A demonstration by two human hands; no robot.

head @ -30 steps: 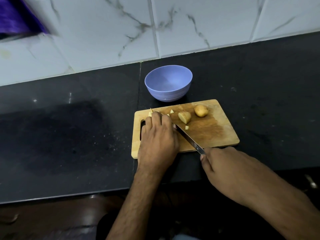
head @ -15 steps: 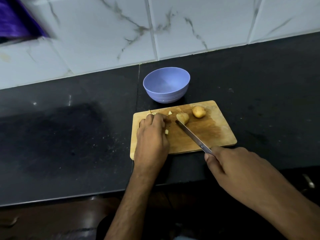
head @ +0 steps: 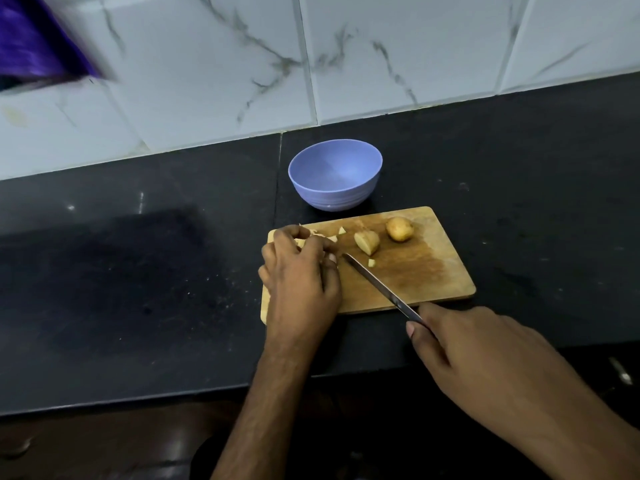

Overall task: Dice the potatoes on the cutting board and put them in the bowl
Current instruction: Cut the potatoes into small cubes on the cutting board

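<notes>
while left hand (head: 299, 271) holds potato pieces (head: 313, 239), knife (head: 379, 289) beside.

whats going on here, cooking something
A person is dicing potatoes on a wooden cutting board on a dark counter. The left hand is curled over a small heap of cut potato pieces at the board's left end, while the right hand grips a knife whose tip lies on the board beside that hand. A cut potato chunk and a whole small potato wait further right. The blue bowl behind the board looks empty.
</notes>
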